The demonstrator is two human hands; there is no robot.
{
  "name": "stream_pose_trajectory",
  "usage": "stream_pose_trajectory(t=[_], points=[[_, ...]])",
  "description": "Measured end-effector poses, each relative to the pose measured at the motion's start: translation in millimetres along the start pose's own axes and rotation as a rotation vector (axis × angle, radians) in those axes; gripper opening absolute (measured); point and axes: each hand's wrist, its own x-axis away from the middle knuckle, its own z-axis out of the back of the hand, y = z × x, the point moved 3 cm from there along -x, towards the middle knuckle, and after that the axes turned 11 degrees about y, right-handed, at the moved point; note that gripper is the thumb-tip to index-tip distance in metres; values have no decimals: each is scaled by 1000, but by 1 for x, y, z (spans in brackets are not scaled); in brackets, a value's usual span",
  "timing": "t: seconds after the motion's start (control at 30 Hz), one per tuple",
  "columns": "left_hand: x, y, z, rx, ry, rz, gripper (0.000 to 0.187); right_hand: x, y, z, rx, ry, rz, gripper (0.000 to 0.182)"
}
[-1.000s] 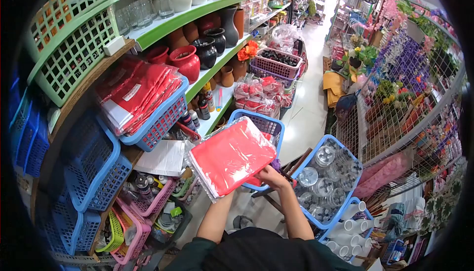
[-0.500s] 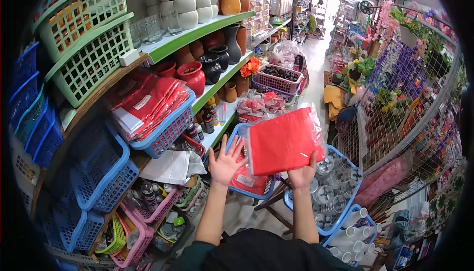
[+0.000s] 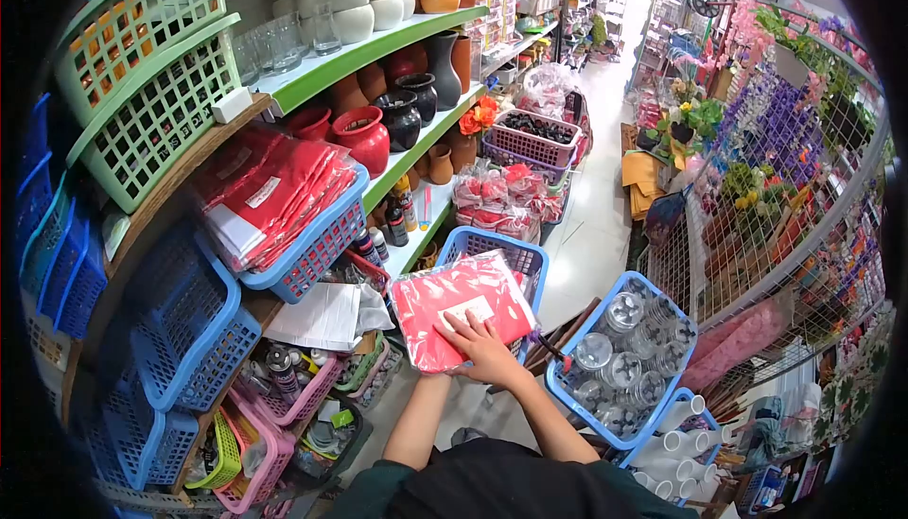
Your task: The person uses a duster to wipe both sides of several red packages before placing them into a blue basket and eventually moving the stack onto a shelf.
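Observation:
A red folded item in clear plastic (image 3: 426,302), with a white label on its upper face, is held in front of me, over the near left part of a blue basket (image 3: 532,259). My right hand (image 3: 484,354) lies on top of the packet with fingers spread, touching the label. Underneath the packet is my left hand (image 3: 437,377), its fingers hidden by the plastic and the red item. To the left, more red packets (image 3: 274,188) are piled in another blue basket (image 3: 312,254) on the shelf.
A blue basket of clear glass jars (image 3: 619,368) stands to the right, with white bottles (image 3: 676,453) below it. Green-edged shelves (image 3: 378,42) hold pots and bowls at the left. A wire rack with flowers (image 3: 776,188) is at the right.
The red packet has moved left and down and now shows its labelled side. My left hand has gone beneath it, and my right hand has moved onto its top.

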Motion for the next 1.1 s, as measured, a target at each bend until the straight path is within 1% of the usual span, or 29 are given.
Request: stream_pose_trajectory(t=[0.03, 0.07, 0.1, 0.17, 0.23, 0.3, 0.37, 0.43, 0.5, 0.57, 0.63, 0.67, 0.7, 0.77, 0.8, 0.83, 0.9, 0.93, 0.97, 1.0, 1.03, 1.07, 1.1], points=[[3, 5, 6, -1, 7, 5, 62, 2, 6, -7, 25, -48, -21, 83], [0, 5, 9, -3, 15, 10, 62, 7, 23, -15, 3, -42, -27, 84], [0, 7, 13, -3, 25, 15, 62, 10, 40, -19, -58, 15, -44, 77], [1, 14, 25, -4, 48, 24, 62, 22, 85, -24, 17, 4, -148, 66], [-3, 24, 34, -5, 68, 33, 62, 37, 125, -29, 359, 73, -388, 55], [-6, 28, 41, -9, 91, 47, 62, 50, 156, -35, 574, 87, -620, 51], [1, 28, 52, -13, 113, 61, 62, 64, 182, -48, 617, 115, -652, 52], [6, 28, 58, -18, 133, 73, 62, 65, 183, -45, 565, 106, -703, 52], [1, 29, 57, -21, 146, 78, 61, 65, 183, -41, 480, 162, -834, 53], [0, 34, 55, -22, 145, 78, 61, 66, 179, -36, 478, 188, -826, 52], [-2, 37, 52, -21, 135, 75, 61, 68, 175, -25, 348, 332, -932, 49], [-4, 38, 49, -20, 129, 74, 61, 68, 171, -19, 314, 416, -918, 43], [-6, 38, 46, -19, 122, 72, 61, 67, 162, -12, 316, 421, -915, 43], [-8, 42, 42, -13, 108, 70, 61, 64, 133, 10, 240, 702, -676, 41], [-9, 41, 37, -11, 98, 71, 61, 64, 120, 17, 209, 729, -588, 39], [-9, 43, 35, -9, 87, 71, 61, 70, 110, 22, 213, 737, -583, 39], [-16, 39, 24, -4, 65, 72, 61, 78, 86, 25, 58, 603, -371, 36], [-18, 39, 19, -3, 57, 71, 61, 79, 69, 32, 147, 544, -193, 36], [-11, 41, 25, -2, 50, 69, 61, 84, 60, 35, 302, 506, -35, 40], [-4, 47, 25, -1, 43, 67, 61, 87, 52, 42, 340, 472, 68, 41], [-12, 39, 15, -1, 34, 66, 61, 89, 47, 46, 379, 438, 169, 42], [-17, 41, 10, -1, 24, 68, 61, 96, 53, 45, 385, 444, 171, 42], [-5, 38, 19, 1, 14, 70, 61, 105, 66, 38, 357, 457, 29, 41]])
